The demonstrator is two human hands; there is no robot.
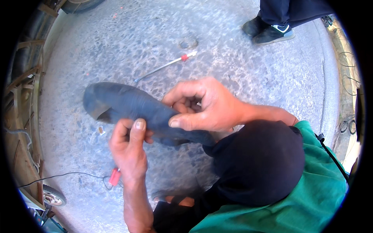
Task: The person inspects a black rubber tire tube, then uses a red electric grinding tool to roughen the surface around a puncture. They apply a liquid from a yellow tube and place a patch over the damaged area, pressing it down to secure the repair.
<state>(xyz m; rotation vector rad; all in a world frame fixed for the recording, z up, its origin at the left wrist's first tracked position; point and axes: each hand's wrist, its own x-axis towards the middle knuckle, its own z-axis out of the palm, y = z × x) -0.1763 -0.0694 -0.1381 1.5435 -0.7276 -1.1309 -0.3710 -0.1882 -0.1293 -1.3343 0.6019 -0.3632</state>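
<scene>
Item: black rubber inner tube (pixel 128 105), a flattened length held in the air above the concrete floor (pixel 241 58), between both hands.
Handling: judged soft, limp and light; folds where unsupported, slightly grippy; best taken by pinching the flat wall near the part being looked at.
Left hand (pixel 128 149): under the near edge of the tube, thumb up against its face, fingers (pixel 120 130) curled behind, pinching the rubber.
Right hand (pixel 204 106): on the tube's right part, thumb pressed flat on top, fingers (pixel 186 91) bent over the far edge, clamping it.
Free end: sags out to the left beyond both hands.
Floor, near: long thin metal tool with red collar (pixel 167 66); small red-handled tool (pixel 114 176) on a dark cable (pixel 66 175).
Far: another person's dark shoes (pixel 268 31).
</scene>
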